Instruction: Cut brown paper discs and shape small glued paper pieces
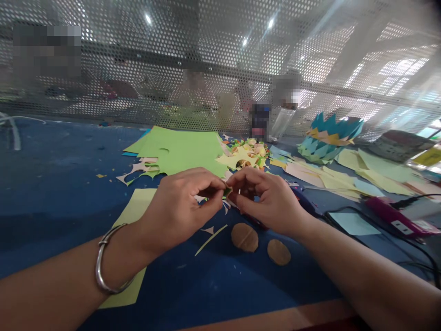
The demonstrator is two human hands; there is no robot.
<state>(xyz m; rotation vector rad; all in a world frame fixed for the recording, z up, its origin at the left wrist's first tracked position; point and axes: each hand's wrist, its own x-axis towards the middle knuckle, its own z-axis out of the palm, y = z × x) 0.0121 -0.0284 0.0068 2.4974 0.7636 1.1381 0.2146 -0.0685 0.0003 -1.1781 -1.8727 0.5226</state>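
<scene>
Over the middle of the blue table, my left hand and my right hand meet at the fingertips. Between them is a small piece of green paper, pinched by both hands; its full shape is hidden by the fingers. Below my right hand lie a brown cardboard oval and a smaller brown cardboard disc. A thin pale paper strip rests beside them. Under my left wrist is a pale yellow-green paper sheet.
Green paper sheets lie behind my hands, next to a heap of paper scraps. A blue paper crown stands at the back right. At the right are a purple power strip and black cables. A perforated metal screen borders the table's back.
</scene>
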